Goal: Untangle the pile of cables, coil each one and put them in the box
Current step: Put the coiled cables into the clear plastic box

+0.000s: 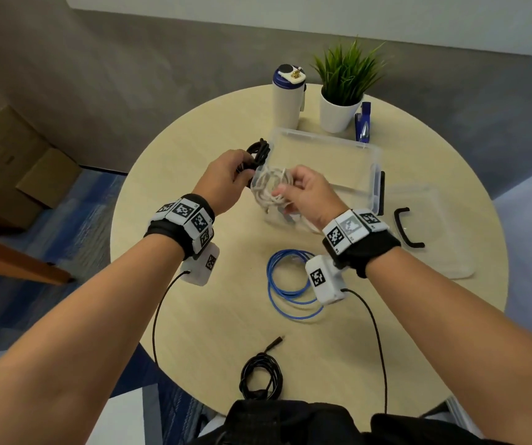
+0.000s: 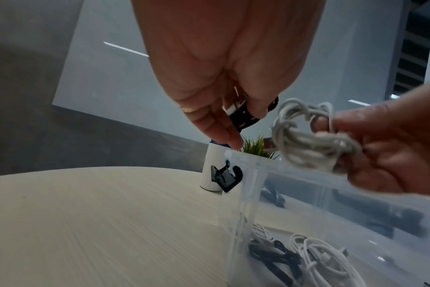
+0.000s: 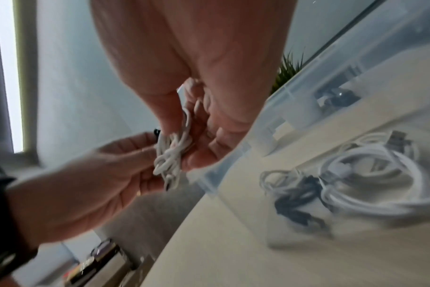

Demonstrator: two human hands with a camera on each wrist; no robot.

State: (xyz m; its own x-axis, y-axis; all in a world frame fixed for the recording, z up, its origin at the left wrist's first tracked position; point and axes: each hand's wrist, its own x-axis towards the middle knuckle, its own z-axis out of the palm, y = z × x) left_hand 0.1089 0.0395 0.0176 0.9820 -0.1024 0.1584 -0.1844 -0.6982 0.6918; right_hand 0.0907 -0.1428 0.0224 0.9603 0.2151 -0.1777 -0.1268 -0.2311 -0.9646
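Hands over the box: right hand pinched a limp white coil, left hand gripped a black bundle; both light, likely springing loose unless held across the loops.

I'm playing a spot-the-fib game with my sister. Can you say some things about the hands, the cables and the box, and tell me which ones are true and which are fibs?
1. The right hand holds a white coiled cable. True.
2. The left hand is empty. False: it grips a black cable bundle.
3. The blue cable is inside the clear box. False: it lies coiled on the table, nearer the person than the box.
4. Some cables already lie in the box. True: the wrist views show white and dark cables on its bottom.
5. The box has its lid on. False: the box is open, and the lid lies beside it.
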